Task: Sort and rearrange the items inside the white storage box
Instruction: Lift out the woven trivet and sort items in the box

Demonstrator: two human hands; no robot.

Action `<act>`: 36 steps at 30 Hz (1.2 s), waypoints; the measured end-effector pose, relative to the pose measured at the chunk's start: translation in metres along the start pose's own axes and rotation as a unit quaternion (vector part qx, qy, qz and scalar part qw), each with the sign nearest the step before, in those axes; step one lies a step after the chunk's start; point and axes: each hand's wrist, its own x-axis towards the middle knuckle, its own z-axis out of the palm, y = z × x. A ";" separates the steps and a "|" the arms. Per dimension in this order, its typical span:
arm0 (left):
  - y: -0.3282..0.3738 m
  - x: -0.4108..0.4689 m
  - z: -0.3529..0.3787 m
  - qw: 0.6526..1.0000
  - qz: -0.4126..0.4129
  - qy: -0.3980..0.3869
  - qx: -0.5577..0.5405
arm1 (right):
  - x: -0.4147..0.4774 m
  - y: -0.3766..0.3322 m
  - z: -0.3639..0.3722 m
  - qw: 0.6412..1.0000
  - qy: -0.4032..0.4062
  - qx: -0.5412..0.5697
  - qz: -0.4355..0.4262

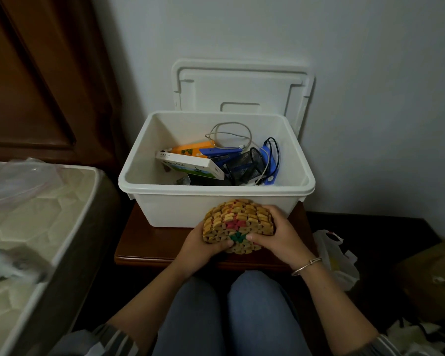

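Left hand (203, 249): fingers curled round the lower left edge of a round, knobbly mat of tan wooden beads (238, 222), thumb on top.
Right hand (275, 240): clasps the mat's right edge; thin metal bangle (306, 265) on the wrist.
Mat: bent into a dome, red and green beads at its middle, held outside the box against its front wall.
Box: smooth white rectangular plastic storage box (216, 190) on a glossy brown wooden stand (152, 242).
Contents: flat white carton (190, 164), orange carton (190, 149), black wire-mesh cup (247, 165) on its side, looped grey cable (229, 132).
Lid: white moulded plastic lid (242, 86), upright against the wall.
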 end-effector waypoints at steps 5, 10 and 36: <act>0.004 -0.001 0.001 0.997 0.047 0.063 -0.013 | 0.000 0.008 0.009 0.999 0.028 0.032 0.019; 0.004 -0.002 0.005 0.992 0.077 0.095 0.004 | -0.005 0.011 0.024 0.999 0.028 0.033 0.016; 0.003 -0.014 0.004 0.934 0.231 0.168 0.214 | -0.003 -0.031 0.038 0.978 0.109 -0.137 -0.112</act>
